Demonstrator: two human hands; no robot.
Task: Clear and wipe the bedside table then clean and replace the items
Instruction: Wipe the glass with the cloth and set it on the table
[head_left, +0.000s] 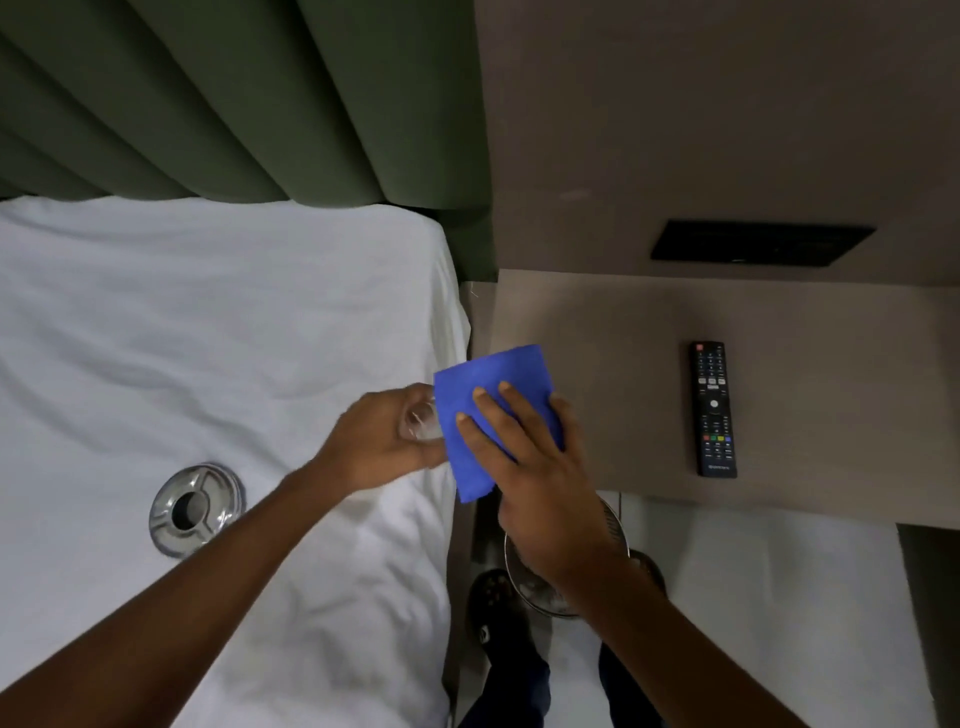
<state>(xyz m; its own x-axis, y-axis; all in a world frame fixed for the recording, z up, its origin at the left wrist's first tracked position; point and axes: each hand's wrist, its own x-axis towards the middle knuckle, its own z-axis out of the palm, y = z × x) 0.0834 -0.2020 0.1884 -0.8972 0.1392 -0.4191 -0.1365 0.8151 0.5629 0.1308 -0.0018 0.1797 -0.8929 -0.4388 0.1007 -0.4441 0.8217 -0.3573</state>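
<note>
My left hand (382, 436) grips a clear drinking glass (421, 423) by its base, held sideways over the bed's edge. My right hand (524, 467) presses a blue cloth (498, 374) around the glass's open end, so most of the glass is hidden. A black remote control (712, 409) lies on the beige bedside table (597, 322), to the right of my hands. A shiny metal ashtray (195, 509) rests on the white bed sheet (208, 322) to the left.
A green padded headboard (234, 93) rises behind the bed. A black switch panel (761, 243) sits on the wall above the table. A metal bin (540, 587) stands on the white floor below my right wrist, beside my dark shoes (498, 608).
</note>
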